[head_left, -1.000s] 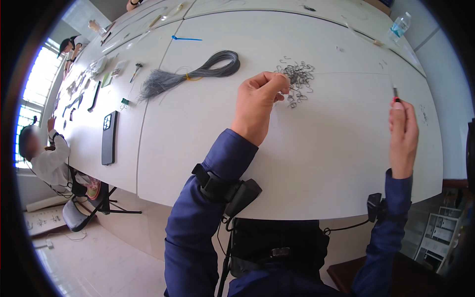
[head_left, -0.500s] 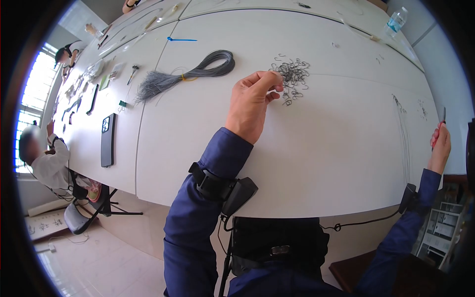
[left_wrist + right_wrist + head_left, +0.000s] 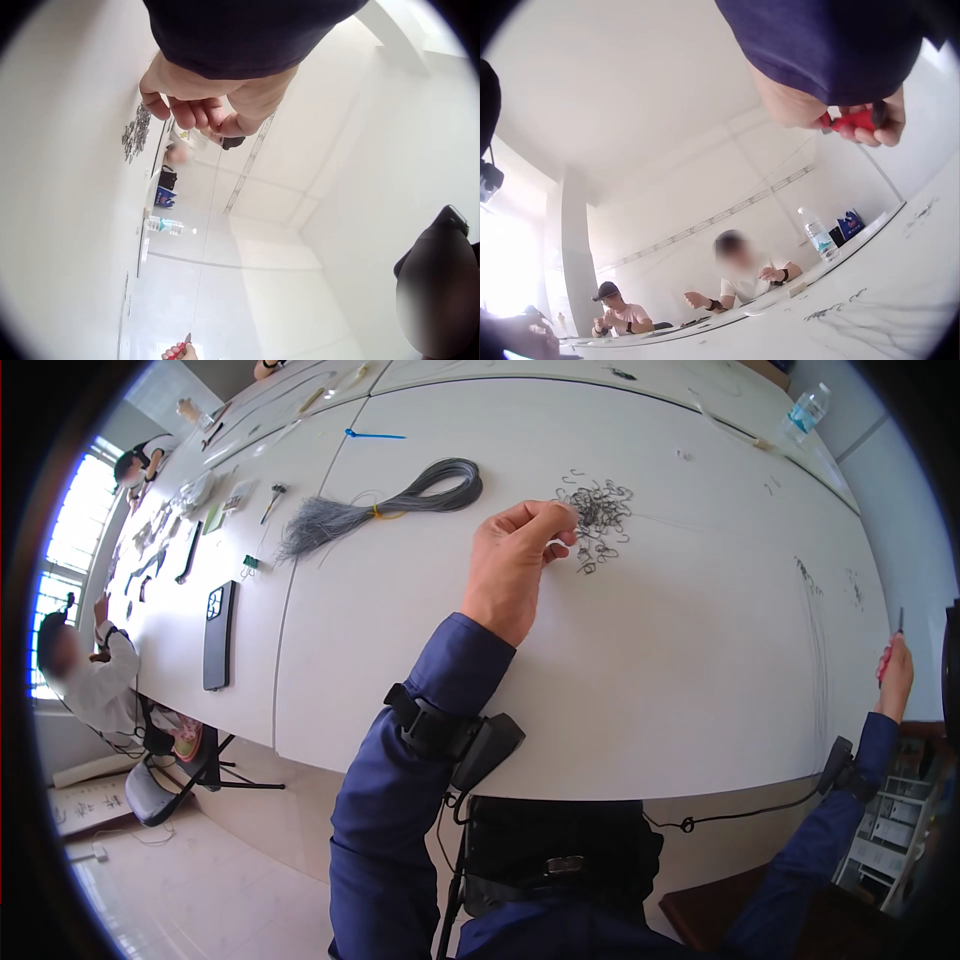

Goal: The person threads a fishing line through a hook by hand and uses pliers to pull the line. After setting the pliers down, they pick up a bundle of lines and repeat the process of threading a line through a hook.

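Left of the pile of bent hooks [image 3: 602, 508], a dark phone [image 3: 219, 636] is lying on the desk [image 3: 560, 690], well apart from it, and a bundle of grey wire [image 3: 440, 488], bound by a yellow tie [image 3: 376, 513], is being kept nearer to it. Just beside the pile, a thin wire [image 3: 205, 247] is being pinched at the fingertips of the left grip [image 3: 508, 565]. Well to the right of the pile, loose strands [image 3: 819, 660] are lying near the desk's edge. Beyond them, a red-handled tool [image 3: 885, 660] is being grasped in the right grip [image 3: 897, 672], the thin wire being stretched towards its tip.
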Demonstrator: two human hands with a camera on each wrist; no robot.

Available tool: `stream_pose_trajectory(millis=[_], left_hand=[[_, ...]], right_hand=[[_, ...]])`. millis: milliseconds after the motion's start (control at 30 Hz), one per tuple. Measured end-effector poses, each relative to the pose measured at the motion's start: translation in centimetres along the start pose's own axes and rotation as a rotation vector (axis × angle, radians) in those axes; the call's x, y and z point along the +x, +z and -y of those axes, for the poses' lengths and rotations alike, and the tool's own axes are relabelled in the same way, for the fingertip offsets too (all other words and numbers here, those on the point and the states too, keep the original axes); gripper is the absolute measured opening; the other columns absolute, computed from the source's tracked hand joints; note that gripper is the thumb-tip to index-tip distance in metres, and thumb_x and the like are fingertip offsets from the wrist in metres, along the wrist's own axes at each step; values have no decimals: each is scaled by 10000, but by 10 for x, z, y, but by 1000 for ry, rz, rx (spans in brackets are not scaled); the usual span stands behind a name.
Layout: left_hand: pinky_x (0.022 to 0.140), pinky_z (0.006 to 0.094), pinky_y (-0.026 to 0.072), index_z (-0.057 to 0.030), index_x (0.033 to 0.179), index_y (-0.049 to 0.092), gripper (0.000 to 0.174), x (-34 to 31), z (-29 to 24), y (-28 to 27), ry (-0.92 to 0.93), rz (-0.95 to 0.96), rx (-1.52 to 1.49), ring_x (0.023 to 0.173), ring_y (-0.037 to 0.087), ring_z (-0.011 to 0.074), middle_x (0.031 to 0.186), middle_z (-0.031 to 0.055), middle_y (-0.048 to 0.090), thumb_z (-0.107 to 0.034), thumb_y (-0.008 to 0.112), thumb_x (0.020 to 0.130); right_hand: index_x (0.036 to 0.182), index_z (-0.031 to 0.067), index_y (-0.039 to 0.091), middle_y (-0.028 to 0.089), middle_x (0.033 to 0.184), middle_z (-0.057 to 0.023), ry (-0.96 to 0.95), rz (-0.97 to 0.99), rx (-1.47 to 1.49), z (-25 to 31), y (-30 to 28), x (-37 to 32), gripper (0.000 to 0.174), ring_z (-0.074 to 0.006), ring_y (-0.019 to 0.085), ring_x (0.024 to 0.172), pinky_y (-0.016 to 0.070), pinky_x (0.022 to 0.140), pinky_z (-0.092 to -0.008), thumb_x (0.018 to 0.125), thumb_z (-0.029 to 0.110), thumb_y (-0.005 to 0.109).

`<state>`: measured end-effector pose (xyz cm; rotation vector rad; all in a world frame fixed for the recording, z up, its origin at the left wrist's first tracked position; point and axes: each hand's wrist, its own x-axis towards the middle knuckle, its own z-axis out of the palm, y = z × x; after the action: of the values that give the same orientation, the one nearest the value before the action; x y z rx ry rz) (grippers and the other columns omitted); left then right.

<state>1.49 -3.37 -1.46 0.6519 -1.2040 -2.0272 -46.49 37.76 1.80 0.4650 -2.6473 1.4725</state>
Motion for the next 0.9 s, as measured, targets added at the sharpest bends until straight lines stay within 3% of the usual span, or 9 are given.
stream_pose_trajectory(millis=[133,233,333,400,500,633,800,900], left_hand=[[826,282,443,-9,955,703,149,-3,-3,7,81,-18,84,837,564,101,870,16,650,-150,708,908],[825,264,452,11,990,709,208,-8,-6,15,94,-10,186,839,561,98,886,19,662,-182,735,916],[832,258,456,28,1012,706,256,-13,-7,21,118,12,213,844,570,97,893,23,665,-212,738,929],[836,256,461,34,1024,702,258,-15,-7,24,118,23,244,854,576,92,902,25,669,-203,738,930],[837,247,467,34,1035,698,256,-19,-10,31,124,45,287,880,585,84,922,29,676,-198,739,934],[838,235,474,28,1037,693,230,-20,-8,32,137,83,378,916,594,83,971,39,684,-178,735,943],[786,268,511,9,988,706,186,-18,1,31,269,125,375,837,627,113,925,47,688,-165,735,928],[782,277,513,5,964,708,159,-18,6,30,283,143,367,825,622,123,919,58,678,-147,733,923]], right_hand=[[1122,33,638,481,701,40,121,267,-417,42,17,-49,415,-43,414,556,335,494,-223,1012,429,574],[1100,36,656,481,720,50,-4,258,-570,72,23,-66,396,-43,446,616,372,554,-226,1013,414,577],[1110,41,666,549,805,42,-88,347,-252,112,42,-97,358,-52,502,738,400,667,-222,1011,377,593],[1181,34,641,576,908,25,-77,477,61,161,87,-151,333,-62,526,851,422,801,-212,1021,323,594],[1145,35,651,625,990,-1,-103,652,310,210,146,-209,297,-74,532,901,411,848,-229,961,268,645],[1051,40,622,625,971,-6,-227,765,523,238,207,-238,233,-77,562,892,452,831,-234,923,217,703],[1040,41,639,638,941,-16,-94,889,568,247,233,-244,233,-87,591,882,469,837,-238,911,220,713],[1041,36,648,624,902,-7,-85,863,572,246,237,-248,228,-79,573,842,463,799,-237,910,214,706]])
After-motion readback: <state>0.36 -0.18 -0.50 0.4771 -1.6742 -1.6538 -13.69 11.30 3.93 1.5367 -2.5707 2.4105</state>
